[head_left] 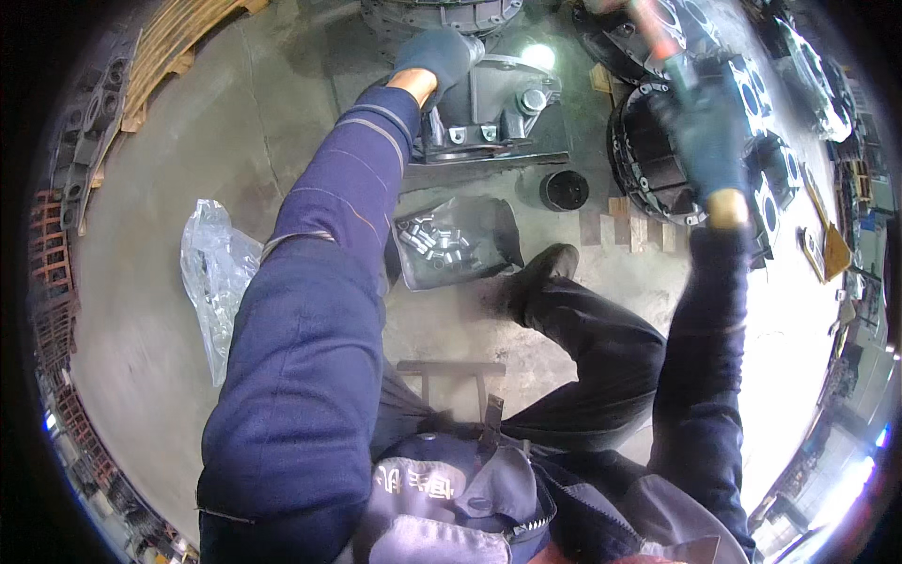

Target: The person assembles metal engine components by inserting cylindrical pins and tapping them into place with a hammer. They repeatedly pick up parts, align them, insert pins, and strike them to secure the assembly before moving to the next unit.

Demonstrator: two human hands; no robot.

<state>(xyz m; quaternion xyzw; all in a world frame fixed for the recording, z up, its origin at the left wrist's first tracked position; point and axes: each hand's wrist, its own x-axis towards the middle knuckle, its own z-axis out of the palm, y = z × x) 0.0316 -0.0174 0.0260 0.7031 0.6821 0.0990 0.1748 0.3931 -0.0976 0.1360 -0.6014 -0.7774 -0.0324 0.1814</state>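
My left hand [440, 58], in a dark grey glove, is closed at the upper left of a grey metal casting [489, 99]. A pale metallic end shows beside its fingers; I cannot make out what it is. To the right my right hand [709, 141], also gloved and smeared by motion, is raised and wrapped round the handle of what looks like a hammer [655, 33]. Its reddish shaft reaches toward the top edge, and its head is blurred. Below the casting a dark scoop-like tray [489, 254] holds several short silver sleeves [437, 242].
A black round cup [565, 191] stands right of the tray. Round flanged castings [648, 155] crowd the right, some on wooden blocks [625, 226]. Clear plastic bag [214, 273] lies on the floor at left. Another ring-shaped casting [442, 14] is at the top. Wooden pallet [169, 56] stands far left.
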